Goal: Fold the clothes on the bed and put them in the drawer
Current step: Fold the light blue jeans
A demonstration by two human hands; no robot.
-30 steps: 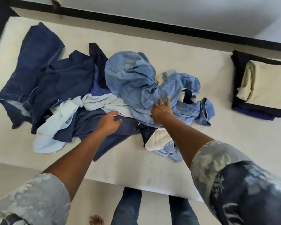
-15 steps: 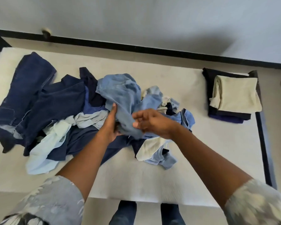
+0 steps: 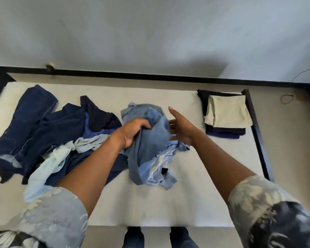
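Bed (image 3: 186,197) nearest; mid-bed the left grip (image 3: 132,131) is curled round a bunched light-blue denim garment (image 3: 154,142) at the pile's right end, its lower part trailing on the bed. Right grip (image 3: 182,130) is wide, fingers spread, holding nothing, just beside the denim; contact too blurred to tell. Left: pale-blue shirt (image 3: 48,163) & dark jeans (image 3: 34,119); far right: 1 folded stack (image 3: 227,115), beige piece on top.

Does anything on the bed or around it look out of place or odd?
One small thing: a thin dark loop lies alone on the floor, right of the bed; what it is I cannot tell. The crumpled pile is unfolded laundry.
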